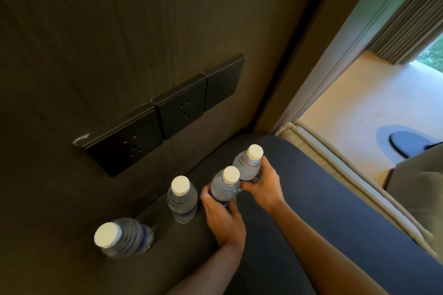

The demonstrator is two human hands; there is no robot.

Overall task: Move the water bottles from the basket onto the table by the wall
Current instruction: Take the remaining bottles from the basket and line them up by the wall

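Observation:
Several clear water bottles with white caps stand in a row along the wall on the dark table [323,203]. My left hand [223,218] grips the third bottle [225,187] around its lower body. My right hand [263,184] holds the farthest bottle [248,163] from the right side. The nearest bottle [122,237] and the second bottle [181,199] stand free to the left, upright and untouched. The basket is not in view.
A dark wood wall panel rises behind the bottles, with three black socket plates [163,112] just above them. Right of the table run a beige upholstered edge [335,163], pale floor [371,93] and a curtain [407,19] by a window.

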